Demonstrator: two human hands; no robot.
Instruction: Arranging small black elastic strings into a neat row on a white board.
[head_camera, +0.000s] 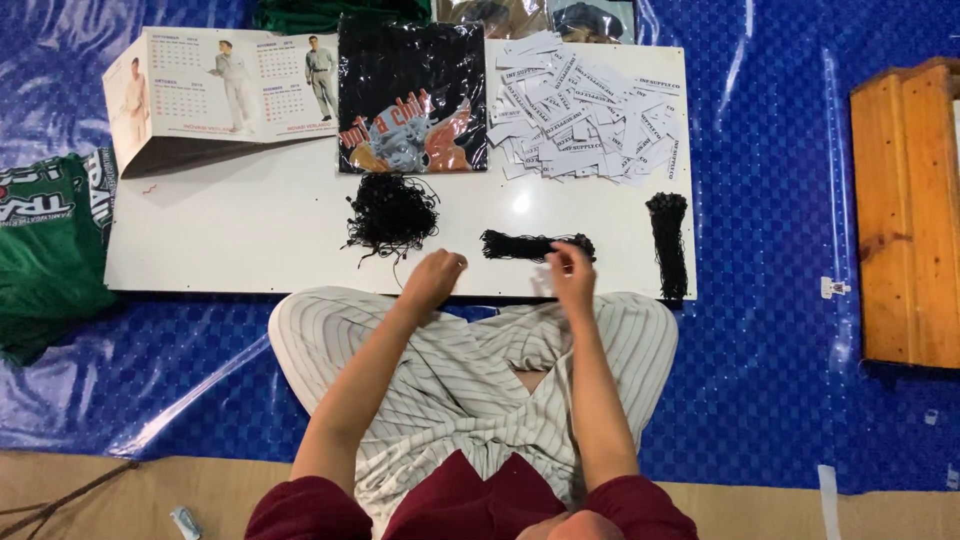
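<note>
**Hands at work over the string bundles**

A short bundle of black strings (535, 245) lies flat on the white board (250, 250), near its front edge, and both hands hover right by it. The right hand (572, 272) sits just over the bundle's right end, fingers curled together in a pinch; what the grip is clamped on is too small to tell. The left hand (433, 275) is to the left of the bundle, fingers loosely folded in, and I cannot tell whether it holds anything.

Behind the left hand lies a loose tangle of black strings (392, 212). At the board's right edge a long, narrow black bundle (669, 245) lies pointing front to back. Farther back a heap of white paper tags (588, 110) is spread out, with a folded black printed shirt (411, 95) beside it and a desk calendar (225, 95) standing at the back left corner.

The person sits cross-legged in striped trousers (470, 380) on a blue tarpaulin (770, 300). Green clothing (50, 240) lies off to the left, a wooden piece (905, 210) to the right.
</note>
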